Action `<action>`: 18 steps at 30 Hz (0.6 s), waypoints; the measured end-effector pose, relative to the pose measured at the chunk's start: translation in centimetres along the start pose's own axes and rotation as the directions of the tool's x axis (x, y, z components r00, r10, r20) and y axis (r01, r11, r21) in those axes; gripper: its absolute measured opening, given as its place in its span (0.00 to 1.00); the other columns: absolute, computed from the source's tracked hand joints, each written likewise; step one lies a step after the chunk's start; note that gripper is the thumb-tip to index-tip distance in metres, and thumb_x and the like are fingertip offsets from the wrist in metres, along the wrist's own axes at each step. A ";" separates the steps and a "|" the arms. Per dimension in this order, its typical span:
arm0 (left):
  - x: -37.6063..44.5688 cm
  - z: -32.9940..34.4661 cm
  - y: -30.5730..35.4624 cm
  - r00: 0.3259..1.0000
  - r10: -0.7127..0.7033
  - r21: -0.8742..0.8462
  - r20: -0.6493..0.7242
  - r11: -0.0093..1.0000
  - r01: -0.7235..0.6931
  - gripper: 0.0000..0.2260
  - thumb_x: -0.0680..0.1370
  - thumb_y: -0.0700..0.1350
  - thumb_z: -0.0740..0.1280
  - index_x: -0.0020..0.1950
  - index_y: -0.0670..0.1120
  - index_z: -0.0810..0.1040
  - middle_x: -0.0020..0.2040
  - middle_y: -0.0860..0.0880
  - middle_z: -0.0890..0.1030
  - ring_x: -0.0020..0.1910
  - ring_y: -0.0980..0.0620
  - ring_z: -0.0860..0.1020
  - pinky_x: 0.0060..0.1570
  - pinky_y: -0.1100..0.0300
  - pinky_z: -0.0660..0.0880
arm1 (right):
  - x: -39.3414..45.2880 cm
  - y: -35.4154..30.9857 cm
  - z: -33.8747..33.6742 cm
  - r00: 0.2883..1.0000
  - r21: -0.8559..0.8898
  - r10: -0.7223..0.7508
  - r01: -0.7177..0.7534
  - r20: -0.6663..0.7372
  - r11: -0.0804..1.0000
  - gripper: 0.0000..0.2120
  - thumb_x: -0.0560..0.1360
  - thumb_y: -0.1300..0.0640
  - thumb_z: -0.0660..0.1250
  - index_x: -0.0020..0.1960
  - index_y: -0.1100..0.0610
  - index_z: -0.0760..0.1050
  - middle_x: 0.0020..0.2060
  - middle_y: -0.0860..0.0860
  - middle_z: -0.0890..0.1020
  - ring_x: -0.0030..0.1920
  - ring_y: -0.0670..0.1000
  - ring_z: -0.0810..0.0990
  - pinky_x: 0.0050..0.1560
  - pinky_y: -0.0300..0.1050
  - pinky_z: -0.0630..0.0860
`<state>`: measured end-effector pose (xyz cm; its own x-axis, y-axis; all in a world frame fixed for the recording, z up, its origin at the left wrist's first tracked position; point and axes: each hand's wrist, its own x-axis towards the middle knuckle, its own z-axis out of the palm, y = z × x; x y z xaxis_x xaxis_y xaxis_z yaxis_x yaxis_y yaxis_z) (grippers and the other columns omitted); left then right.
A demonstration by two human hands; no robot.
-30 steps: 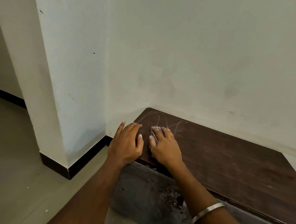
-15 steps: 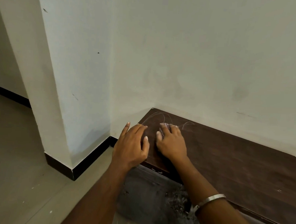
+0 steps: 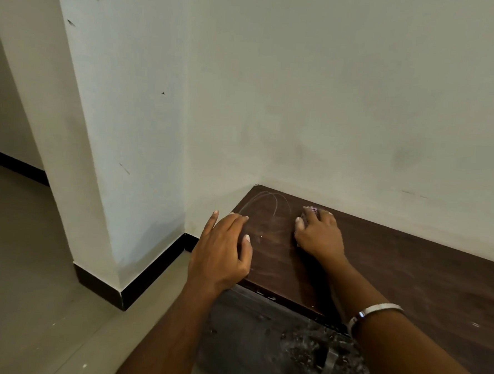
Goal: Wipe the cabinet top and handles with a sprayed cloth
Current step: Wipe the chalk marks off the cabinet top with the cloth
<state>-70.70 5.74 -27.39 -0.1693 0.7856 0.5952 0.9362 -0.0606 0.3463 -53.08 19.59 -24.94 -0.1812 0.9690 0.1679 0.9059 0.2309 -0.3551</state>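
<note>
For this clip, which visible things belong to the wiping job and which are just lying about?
Job:
cabinet top
checked cloth, under the right hand
left hand, resting flat at the top's left edge

Lying about:
debris on the floor below the cabinet front
bangle on the right wrist

Dark wood cabinet top (image 3: 394, 271): checked cloth (image 3: 311, 210), both hands resting on it.
</note>
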 end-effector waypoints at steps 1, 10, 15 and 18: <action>0.0 0.0 0.0 1.000 0.002 0.004 -0.001 1.000 -0.002 0.21 0.78 0.52 0.55 0.66 0.47 0.74 0.65 0.50 0.77 0.66 0.53 0.72 0.75 0.51 0.57 | -0.1 -1.0 0.4 1.000 0.007 -0.023 0.023 -0.001 1.000 0.26 0.80 0.43 0.51 0.76 0.49 0.59 0.77 0.56 0.58 0.77 0.56 0.52 0.76 0.55 0.53; 0.0 -0.1 -0.1 1.000 0.006 -0.021 -0.019 1.000 -0.007 0.21 0.78 0.52 0.53 0.66 0.47 0.74 0.65 0.50 0.77 0.67 0.54 0.71 0.75 0.52 0.57 | 0.4 -4.1 1.4 0.974 0.068 -0.218 0.214 0.065 0.974 0.26 0.80 0.43 0.51 0.76 0.46 0.59 0.76 0.52 0.59 0.77 0.53 0.54 0.76 0.53 0.55; -0.2 -0.3 0.1 1.000 -0.019 -0.044 -0.008 0.999 0.018 0.21 0.78 0.54 0.54 0.67 0.48 0.74 0.66 0.50 0.76 0.68 0.52 0.71 0.74 0.53 0.56 | 3.5 1.3 -0.5 0.998 0.030 -0.025 0.023 0.059 0.999 0.26 0.80 0.43 0.52 0.76 0.47 0.58 0.76 0.53 0.59 0.77 0.55 0.55 0.76 0.56 0.56; -0.1 -0.1 0.0 1.000 -0.005 -0.029 0.009 1.000 0.005 0.22 0.78 0.55 0.53 0.68 0.49 0.73 0.67 0.51 0.75 0.68 0.53 0.70 0.74 0.53 0.56 | 4.5 1.4 -0.4 0.998 -0.003 0.039 -0.039 0.044 0.999 0.26 0.80 0.43 0.51 0.77 0.48 0.57 0.77 0.55 0.58 0.77 0.56 0.53 0.76 0.57 0.54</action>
<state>-70.68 5.60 -27.42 -0.1707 0.7915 0.5868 0.9260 -0.0747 0.3702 -52.44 24.26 -24.35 -0.1624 0.9802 0.1134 0.9133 0.1928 -0.3586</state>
